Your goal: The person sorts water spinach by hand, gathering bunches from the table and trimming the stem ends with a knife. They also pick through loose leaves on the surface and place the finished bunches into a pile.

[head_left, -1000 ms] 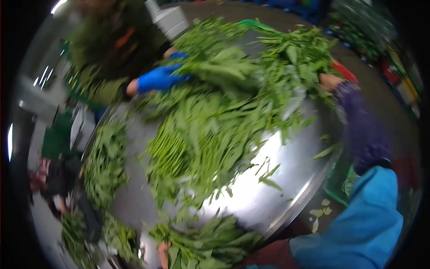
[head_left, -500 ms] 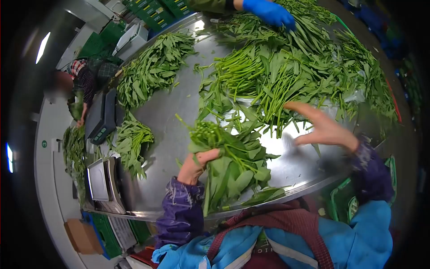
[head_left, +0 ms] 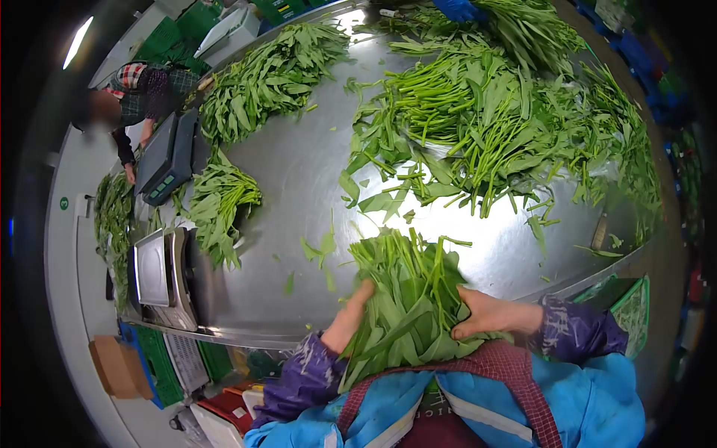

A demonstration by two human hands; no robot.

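Note:
A bunch of leafy green stems [head_left: 407, 299] is held upright between my two hands, close to my body at the table's front edge, its cut stem ends pointing up and away from me. My left hand [head_left: 349, 317] wraps round its left side, the fingers partly hidden by leaves. On the right side, my right hand [head_left: 489, 312] grips the bunch with thumb and fingers. Beyond it lies a large pile of the same greens [head_left: 485, 127] on the metal table [head_left: 299, 194]. Loose leaves [head_left: 321, 250] lie just left of the bunch.
Smaller bunches [head_left: 224, 205] and a long heap [head_left: 272, 78] lie at the left, beside two scales [head_left: 166, 160]. A knife [head_left: 600, 231] rests near the right edge. Another person [head_left: 138, 97] stands at the far left; a co-worker's blue glove [head_left: 457, 9] touches the pile's far side.
My right hand has come in from the right and closed on the bunch. The bunch has moved toward my body and now stands more upright. The blue-gloved hand has shifted up.

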